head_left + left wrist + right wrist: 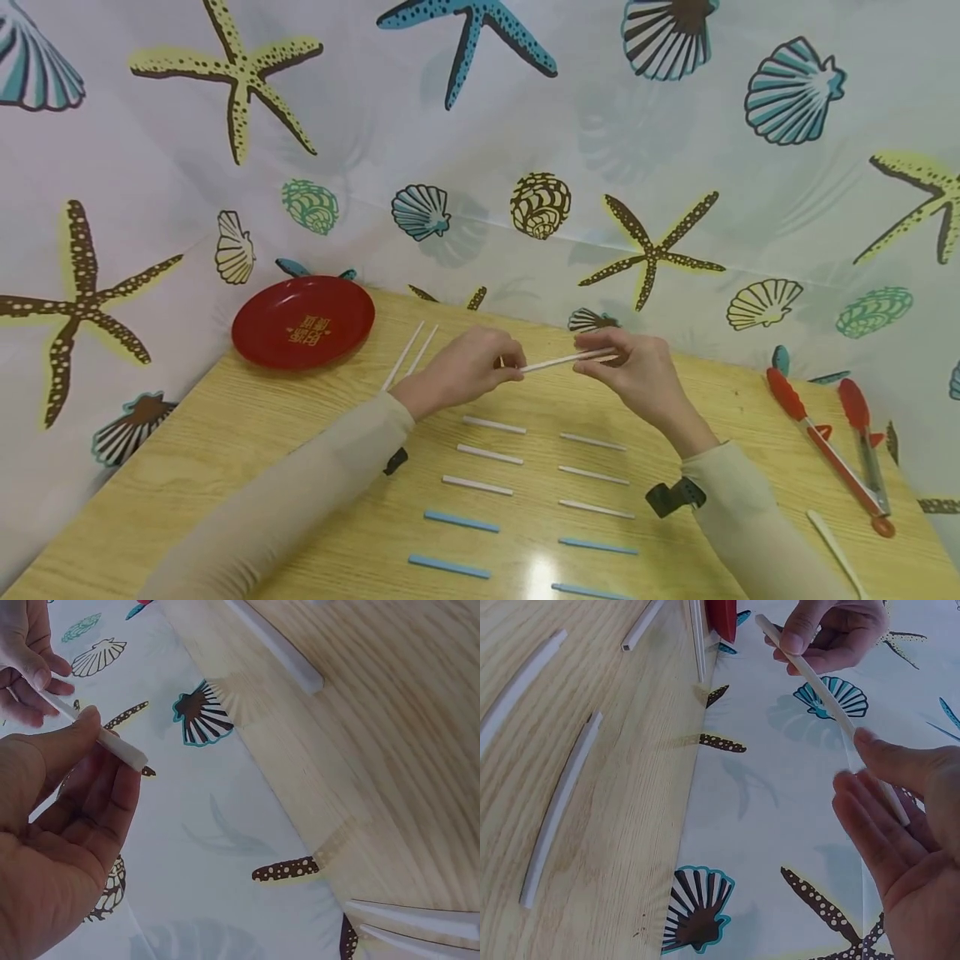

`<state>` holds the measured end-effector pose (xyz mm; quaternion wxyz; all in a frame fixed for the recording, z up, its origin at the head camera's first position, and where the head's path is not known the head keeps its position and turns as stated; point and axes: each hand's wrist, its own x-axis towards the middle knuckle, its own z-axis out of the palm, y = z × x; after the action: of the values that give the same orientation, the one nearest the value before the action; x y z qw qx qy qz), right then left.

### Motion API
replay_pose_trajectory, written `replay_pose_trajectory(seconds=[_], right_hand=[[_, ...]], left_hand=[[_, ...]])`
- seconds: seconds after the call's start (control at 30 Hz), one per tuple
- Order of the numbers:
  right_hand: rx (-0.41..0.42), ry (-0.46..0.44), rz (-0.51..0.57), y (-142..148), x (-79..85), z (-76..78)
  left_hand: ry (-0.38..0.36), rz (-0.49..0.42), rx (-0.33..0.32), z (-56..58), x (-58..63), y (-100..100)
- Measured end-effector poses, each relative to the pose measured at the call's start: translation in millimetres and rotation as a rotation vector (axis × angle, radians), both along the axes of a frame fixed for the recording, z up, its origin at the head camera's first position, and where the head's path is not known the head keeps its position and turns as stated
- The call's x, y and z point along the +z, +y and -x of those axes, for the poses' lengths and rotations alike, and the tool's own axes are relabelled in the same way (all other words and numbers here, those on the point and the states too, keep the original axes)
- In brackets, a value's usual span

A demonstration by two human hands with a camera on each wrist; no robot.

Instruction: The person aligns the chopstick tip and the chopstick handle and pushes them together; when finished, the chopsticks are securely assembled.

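Observation:
A long, slim white chopstick (551, 363) is held above the far part of the table between both hands. At its thicker, square-cut end, my left hand (472, 367) pinches it between thumb and fingers. My right hand (637, 375) grips the thinner part, thumb on top and fingers beneath, as the right wrist view shows. Below the hands lie short chopstick halves in two columns: thicker white pieces (490, 454) and blue pieces (450, 567) on the left, thinner white pieces (594, 475) and blue pieces (597, 546) on the right.
Two long white chopsticks (402, 357) lie side by side left of my left hand. Beyond them a red plate (270, 321) with gold characters stands at the back left corner. Red-tipped tongs (843, 458) and a pale slender utensil (836, 546) are at the right. Shell-patterned cloth (495, 150) hangs behind the table.

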<state>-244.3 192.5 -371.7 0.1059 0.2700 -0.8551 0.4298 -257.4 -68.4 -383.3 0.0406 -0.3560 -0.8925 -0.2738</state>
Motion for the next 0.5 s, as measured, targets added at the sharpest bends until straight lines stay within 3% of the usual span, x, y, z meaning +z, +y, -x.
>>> replay_pose_trajectory(seconds=[0.1,0.27,0.4,0.5], right_hand=[[-0.023,0.027,0.025,4,-0.5,1.5],[-0.041,0.024,0.030,12,-1.7,-0.8],[-0.004,-0.046,-0.085,17,-10.1,-3.7],[0.058,-0.131,-0.200,21,-18.1,-6.3]], left_hand=[[-0.059,-0.049,0.018,2.3,-4.5,-6],[-0.309,-0.250,0.106,8.8,-17.1,-22],[-0.521,-0.412,0.202,14.6,-27.8,-35],[-0.644,-0.477,0.262,17.1,-33.9,-45]])
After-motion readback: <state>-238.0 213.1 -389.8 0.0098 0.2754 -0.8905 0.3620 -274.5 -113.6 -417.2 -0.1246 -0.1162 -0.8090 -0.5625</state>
